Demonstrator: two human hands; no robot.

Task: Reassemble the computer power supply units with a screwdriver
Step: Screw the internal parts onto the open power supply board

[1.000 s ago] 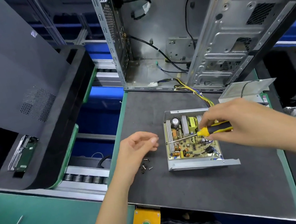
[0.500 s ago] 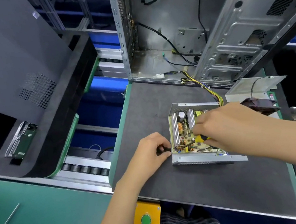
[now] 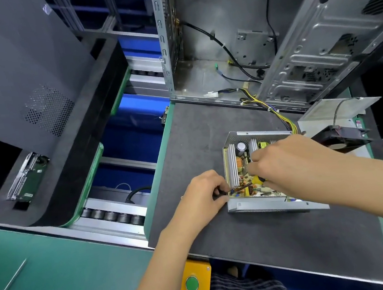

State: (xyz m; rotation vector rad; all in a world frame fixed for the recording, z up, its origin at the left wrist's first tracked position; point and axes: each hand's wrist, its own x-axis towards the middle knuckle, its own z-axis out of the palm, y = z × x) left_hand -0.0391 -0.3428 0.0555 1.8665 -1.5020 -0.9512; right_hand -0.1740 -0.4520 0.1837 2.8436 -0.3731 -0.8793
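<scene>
- The open power supply unit sits on the dark mat, in front of the empty computer case, its circuit board exposed.
- The right hand is closed around the yellow-handled screwdriver, whose shaft slants down to the board's near-left corner.
- The left hand pinches a small dark piece at the screwdriver tip; what it is cannot be told.
- A yellow box with a green button hangs below the mat's near edge.

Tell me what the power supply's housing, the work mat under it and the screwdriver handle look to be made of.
Housing: bare sheet metal, dull silver, folded edges. Work mat: dark grey, matte, probably rubber or foam; no glare. Screwdriver handle: yellow and black, likely plastic, mostly hidden under the right hand.
</scene>
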